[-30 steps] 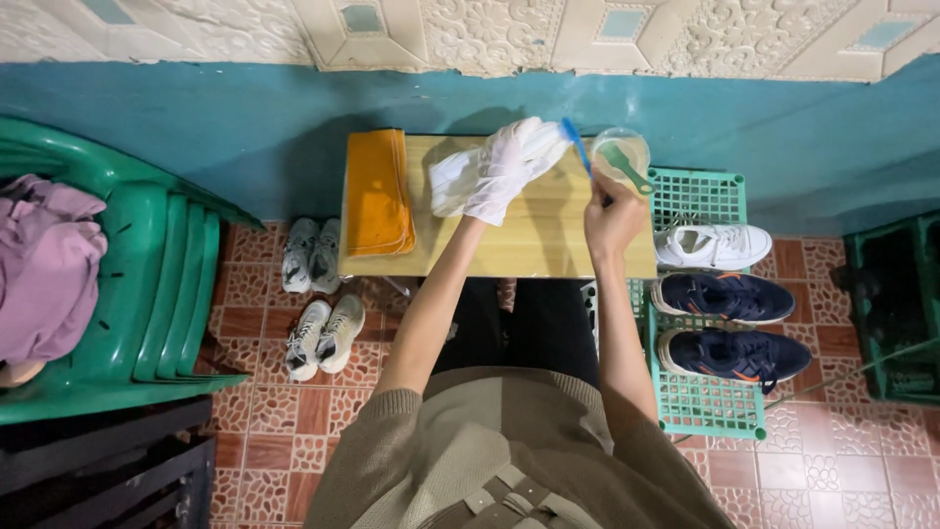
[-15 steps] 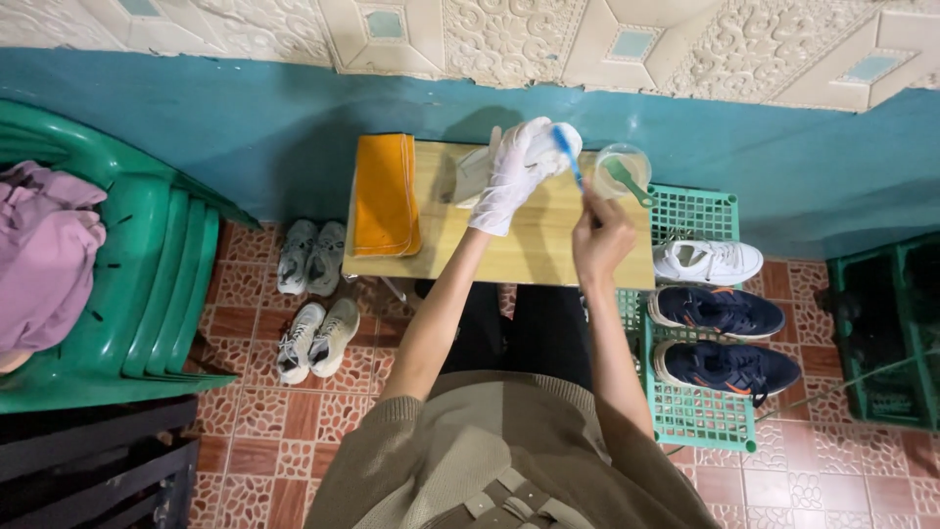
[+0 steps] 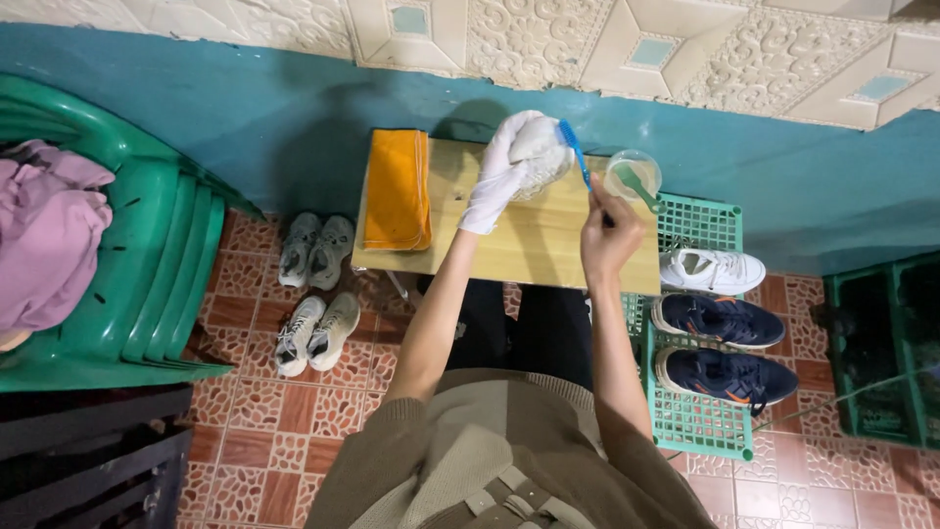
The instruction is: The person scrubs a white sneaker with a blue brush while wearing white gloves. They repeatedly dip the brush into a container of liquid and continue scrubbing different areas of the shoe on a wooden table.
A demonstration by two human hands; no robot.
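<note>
Small wooden table (image 3: 529,245) hard against the teal wall (image 3: 294,118), far edge at the wall, near edge over the knees. Bare wood between folded orange cloth (image 3: 397,191) and clear bowl (image 3: 632,176) at the right corner. Green crate (image 3: 700,411) of shoes just right of the table.

Gloved left hand (image 3: 494,176) wrapped round a white shoe (image 3: 539,152), held above the tabletop, long axis not readable. Bare right hand (image 3: 609,230) clamped on a blue brush (image 3: 576,152), handle slanting up-left, bristles touching the shoe.
</note>
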